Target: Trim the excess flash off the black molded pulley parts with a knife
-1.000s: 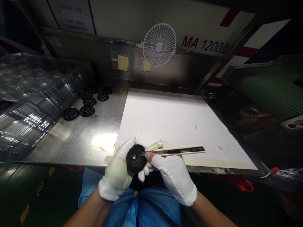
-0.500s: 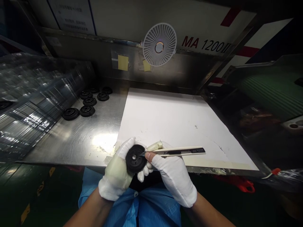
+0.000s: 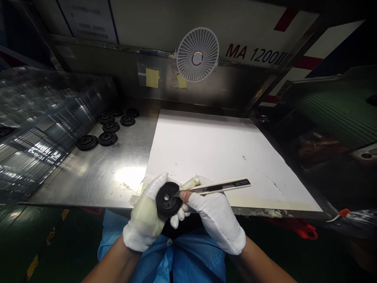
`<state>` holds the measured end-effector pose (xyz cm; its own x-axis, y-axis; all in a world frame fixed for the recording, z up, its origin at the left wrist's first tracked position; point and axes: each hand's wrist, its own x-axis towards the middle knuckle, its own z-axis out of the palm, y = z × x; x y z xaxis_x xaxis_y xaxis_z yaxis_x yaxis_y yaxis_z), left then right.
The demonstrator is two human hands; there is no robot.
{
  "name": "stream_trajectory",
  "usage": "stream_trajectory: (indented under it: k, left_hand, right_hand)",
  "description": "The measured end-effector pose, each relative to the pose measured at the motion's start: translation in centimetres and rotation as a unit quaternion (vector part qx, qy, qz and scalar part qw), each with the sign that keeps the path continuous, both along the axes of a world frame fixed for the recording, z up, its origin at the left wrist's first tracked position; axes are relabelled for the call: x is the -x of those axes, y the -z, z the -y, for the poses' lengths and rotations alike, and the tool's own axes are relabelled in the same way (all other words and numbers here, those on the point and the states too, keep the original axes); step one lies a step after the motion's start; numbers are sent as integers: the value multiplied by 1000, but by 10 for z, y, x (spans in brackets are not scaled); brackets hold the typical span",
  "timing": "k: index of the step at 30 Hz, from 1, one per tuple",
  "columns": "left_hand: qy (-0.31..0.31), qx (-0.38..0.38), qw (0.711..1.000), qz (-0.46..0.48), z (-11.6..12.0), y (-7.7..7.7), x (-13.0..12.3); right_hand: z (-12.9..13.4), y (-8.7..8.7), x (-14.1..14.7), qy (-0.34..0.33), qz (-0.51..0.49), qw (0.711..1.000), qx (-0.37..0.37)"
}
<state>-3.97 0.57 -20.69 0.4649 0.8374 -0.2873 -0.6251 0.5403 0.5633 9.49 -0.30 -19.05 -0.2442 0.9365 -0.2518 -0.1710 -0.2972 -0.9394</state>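
Note:
In a white glove, my left hand [image 3: 145, 214] is closed around the edge of a round black part [image 3: 168, 205] with a small hole at its centre. The part's flat face is tilted up toward me, over the front edge of the bench. My right hand [image 3: 216, 214], gloved with the thumb bare, grips a utility knife [image 3: 222, 186] with a pale handle. The blade tip lies at the face of the black part, near its central hole. Whether the tip touches the surface is hard to tell.
Several black round parts [image 3: 107, 138] lie on the metal bench [image 3: 132, 149] at left, beside stacked clear plastic trays [image 3: 44, 137]. A white sheet [image 3: 206, 145] covers the bench's middle and right. A white fan [image 3: 197, 55] stands at the back.
The knife has turned slightly, its rear end rising and shifting left. My left hand still holds the black part in nearly the same place.

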Motion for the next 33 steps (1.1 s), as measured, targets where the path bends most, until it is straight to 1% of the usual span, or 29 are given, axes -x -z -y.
stream_trajectory:
  k: [3,5,10,13,15,18,21,25,29,33]
  left_hand:
    - [-20,-3,1000,-2,-1,1,0]
    - [-22,-9,1000,-11,0,1,0]
    - [-14,-11,1000,-18,1,1,0]
    - [-3,-6,1000,-18,0,0,0]
    - [-3,-1,1000,-17,-1,1,0]
    - [-18,-5,1000,-19,-1,1,0]
    - [-16,-9,1000,-21,0,1,0]
    - [-12,-1,1000,-28,0,0,-1]
    - [1,9,1000,-13,-3,0,0]
    - [-16,7,1000,-25,-3,1,1]
  right_hand:
    - [1,-2,4,34,-26,999,-10]
    - [2,-3,6,43,-30,999,-16]
    - [1,-1,3,16,-16,1000,6]
    - [0,0,0,5,4,1000,3]
    - [0,1,0,7,-2,1000,-9]
    - [-1,0,2,22,-22,999,-24]
    - [-2,-1,3,26,-4,1000,-12]
    - [-3,-1,-1,4,23,1000,4]
    - [-4,2,-3,-3,9,1000,9]
    - [-4,2,0,15,-13,1000,2]
